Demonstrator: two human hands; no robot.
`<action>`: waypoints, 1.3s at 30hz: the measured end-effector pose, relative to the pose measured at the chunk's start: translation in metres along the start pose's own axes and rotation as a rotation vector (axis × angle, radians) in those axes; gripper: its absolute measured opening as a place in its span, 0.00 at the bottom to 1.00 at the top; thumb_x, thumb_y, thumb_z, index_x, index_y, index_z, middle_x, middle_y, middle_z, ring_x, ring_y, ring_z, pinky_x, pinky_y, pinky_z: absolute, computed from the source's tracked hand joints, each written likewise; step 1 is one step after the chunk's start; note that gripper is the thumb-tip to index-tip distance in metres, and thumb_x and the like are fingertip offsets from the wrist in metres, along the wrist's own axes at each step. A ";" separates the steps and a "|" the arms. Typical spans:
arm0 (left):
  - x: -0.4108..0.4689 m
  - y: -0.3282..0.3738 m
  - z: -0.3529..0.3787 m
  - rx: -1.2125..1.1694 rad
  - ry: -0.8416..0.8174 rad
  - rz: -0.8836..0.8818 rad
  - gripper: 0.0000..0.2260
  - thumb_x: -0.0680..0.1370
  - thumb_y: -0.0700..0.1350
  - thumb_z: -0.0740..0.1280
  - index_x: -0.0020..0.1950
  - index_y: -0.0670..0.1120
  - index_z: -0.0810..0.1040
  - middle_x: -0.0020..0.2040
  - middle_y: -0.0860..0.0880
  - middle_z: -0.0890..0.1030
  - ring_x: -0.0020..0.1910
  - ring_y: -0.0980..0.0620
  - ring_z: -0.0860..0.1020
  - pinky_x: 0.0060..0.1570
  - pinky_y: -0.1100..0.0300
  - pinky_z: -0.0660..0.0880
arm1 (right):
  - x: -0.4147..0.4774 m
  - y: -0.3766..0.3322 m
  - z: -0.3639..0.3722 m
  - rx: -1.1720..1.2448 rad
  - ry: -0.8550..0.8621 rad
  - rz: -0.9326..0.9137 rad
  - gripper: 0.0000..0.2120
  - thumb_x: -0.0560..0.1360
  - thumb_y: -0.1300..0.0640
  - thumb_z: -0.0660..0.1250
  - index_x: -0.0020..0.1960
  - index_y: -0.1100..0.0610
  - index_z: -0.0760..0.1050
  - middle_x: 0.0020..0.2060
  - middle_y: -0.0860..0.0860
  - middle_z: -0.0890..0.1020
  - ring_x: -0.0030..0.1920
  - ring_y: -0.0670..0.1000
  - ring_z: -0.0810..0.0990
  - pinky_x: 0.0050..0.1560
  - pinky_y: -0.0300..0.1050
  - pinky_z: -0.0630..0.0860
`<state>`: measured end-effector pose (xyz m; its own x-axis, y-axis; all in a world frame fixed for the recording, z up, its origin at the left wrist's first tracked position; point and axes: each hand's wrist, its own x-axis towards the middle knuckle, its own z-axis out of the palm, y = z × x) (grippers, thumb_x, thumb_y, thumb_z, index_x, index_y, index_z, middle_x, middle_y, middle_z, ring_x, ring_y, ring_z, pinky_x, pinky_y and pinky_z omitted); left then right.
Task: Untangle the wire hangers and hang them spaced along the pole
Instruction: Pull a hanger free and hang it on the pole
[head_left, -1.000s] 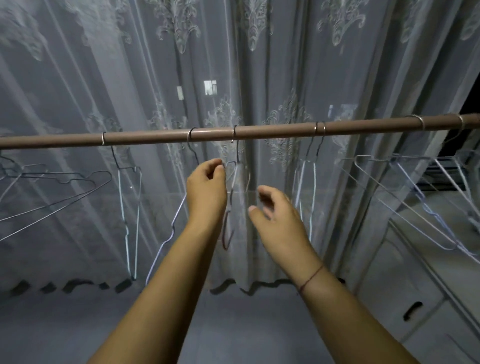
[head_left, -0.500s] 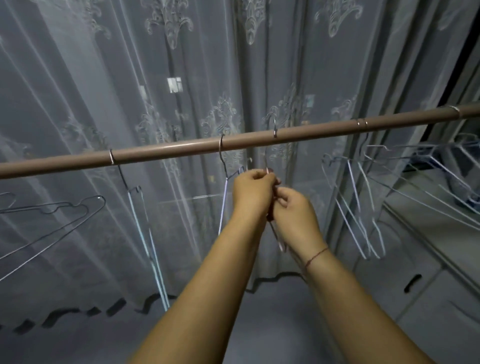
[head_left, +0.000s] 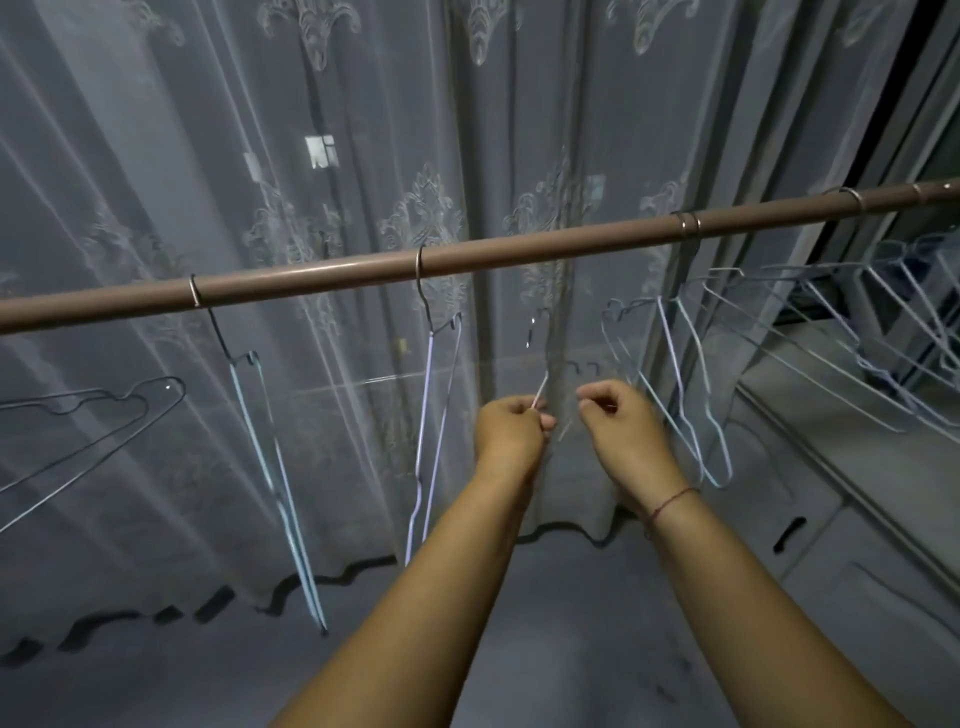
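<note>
**A:** ok so what are the hands doing here?

**B:** left hand (head_left: 511, 434) is pinched tight on a wire hanger (head_left: 540, 358), holding it by the thin neck just below the hook. The hook sits under the pole (head_left: 467, 260), not over it, so this one's off the rail. The rest of that hanger is lost against the curtain (head_left: 311, 130), too faint to trace.

**A:** and the right?

**B:** right hand (head_left: 621, 421) is just beside the left, fingers curled in with thumb and fingertips close together. Honestly can't tell if it's got wire between them or not. There's a red string bracelet (head_left: 670, 501) on that wrist.

**A:** where's everything else hanging?

**B:** nearest on the left, a pale hanger (head_left: 434, 426) hooked on the pole, seen edge-on. Further left another edge-on hanger (head_left: 275, 483), and past it a dark hanger (head_left: 93, 431) seen from the side, its hook out of view. To the right, a doubled-up pair (head_left: 685, 364) with hooks touching, then a bunched cluster (head_left: 852, 332) out toward the far end. Cabinet (head_left: 810, 525) at lower right.
</note>
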<state>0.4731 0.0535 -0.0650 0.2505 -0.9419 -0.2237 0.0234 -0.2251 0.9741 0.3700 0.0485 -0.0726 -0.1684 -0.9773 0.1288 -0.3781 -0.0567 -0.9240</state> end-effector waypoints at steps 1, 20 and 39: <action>-0.004 -0.007 -0.003 0.051 -0.002 0.004 0.16 0.73 0.30 0.59 0.34 0.48 0.76 0.28 0.49 0.76 0.30 0.52 0.72 0.38 0.63 0.71 | -0.001 0.003 -0.004 -0.023 -0.012 -0.016 0.10 0.75 0.61 0.61 0.54 0.55 0.76 0.56 0.55 0.78 0.55 0.51 0.76 0.57 0.43 0.71; -0.046 0.009 0.001 0.149 0.302 0.450 0.07 0.76 0.46 0.66 0.53 0.49 0.74 0.55 0.51 0.73 0.55 0.55 0.73 0.57 0.63 0.67 | -0.057 -0.032 -0.074 0.122 -0.405 -0.065 0.11 0.78 0.62 0.56 0.52 0.52 0.76 0.24 0.50 0.73 0.22 0.47 0.69 0.24 0.37 0.70; -0.024 0.061 0.009 -0.185 0.145 0.191 0.06 0.76 0.39 0.67 0.44 0.38 0.80 0.28 0.46 0.77 0.26 0.51 0.74 0.25 0.65 0.69 | -0.012 -0.065 -0.021 0.276 -0.402 -0.074 0.12 0.78 0.63 0.56 0.44 0.55 0.77 0.29 0.51 0.78 0.27 0.44 0.77 0.25 0.36 0.73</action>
<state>0.4594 0.0605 -0.0008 0.4027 -0.9144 -0.0412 0.1347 0.0147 0.9908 0.3775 0.0677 -0.0069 0.2350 -0.9669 0.0992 -0.1110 -0.1281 -0.9855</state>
